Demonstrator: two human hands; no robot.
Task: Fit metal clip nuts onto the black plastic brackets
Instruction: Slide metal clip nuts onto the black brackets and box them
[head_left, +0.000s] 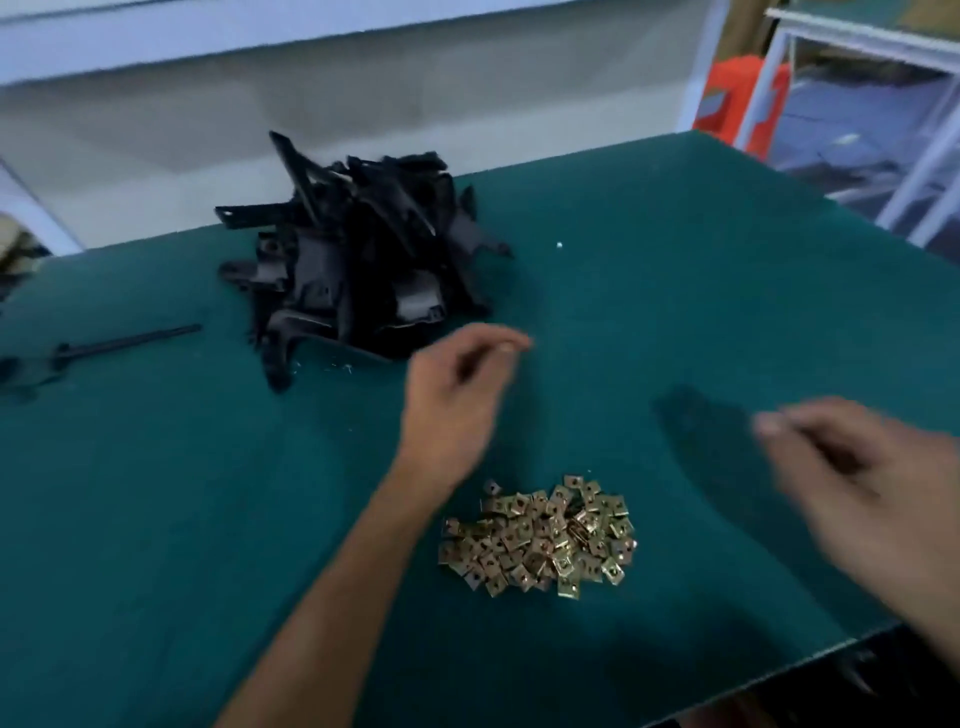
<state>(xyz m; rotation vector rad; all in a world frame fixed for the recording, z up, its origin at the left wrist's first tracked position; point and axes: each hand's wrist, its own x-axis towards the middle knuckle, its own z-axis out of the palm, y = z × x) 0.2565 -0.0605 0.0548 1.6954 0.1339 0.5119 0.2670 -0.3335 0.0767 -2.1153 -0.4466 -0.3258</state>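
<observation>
Both hands, left hand (457, 395) and blurred right hand (862, 467), loosely curled, empty, above tabletop (156, 493) near clip nuts (537, 538) and brackets (358, 260); no readable writing.

The left hand (457, 395) sits at frame centre, its bare forearm rising diagonally from the lower left. Its fingers are loosely curled, tips pointing toward the upper right, and hold nothing. The right hand (852, 467) enters from the right edge, motion-blurred, fingers loosely bent and pointing left, with nothing visible in its grasp.
</observation>
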